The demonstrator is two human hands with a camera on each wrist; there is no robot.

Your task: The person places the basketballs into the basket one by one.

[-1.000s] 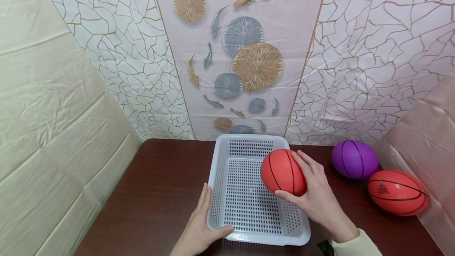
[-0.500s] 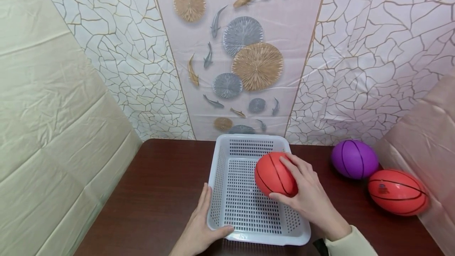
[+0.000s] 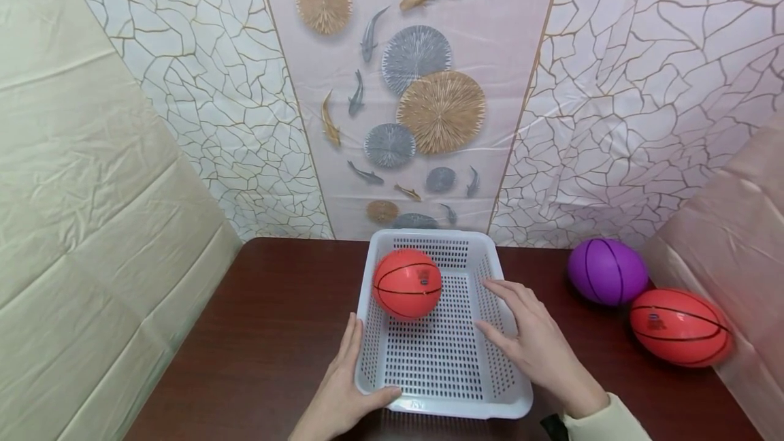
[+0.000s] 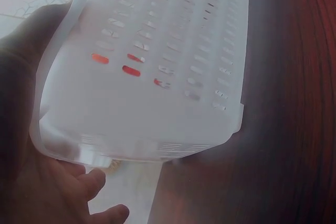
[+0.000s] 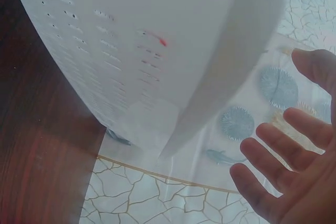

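Note:
A red toy basketball with black lines lies inside the white perforated basket, towards its back left. My left hand rests at the basket's front left corner, fingers straight along the outer left side and thumb over the front rim. In the left wrist view, red shows through the holes of the basket wall. My right hand is over the basket's right side, fingers spread and holding nothing. The right wrist view shows these spread fingers apart from the basket's outer wall.
A purple ball and another red ball sit side by side at the right of the dark wooden table, near the cloth side wall. A patterned cloth hangs behind the table.
My right hand held the red basketball over the basket's right half, moved it left, then let go. The ball has moved to the basket's left side. My left hand has stayed at the corner.

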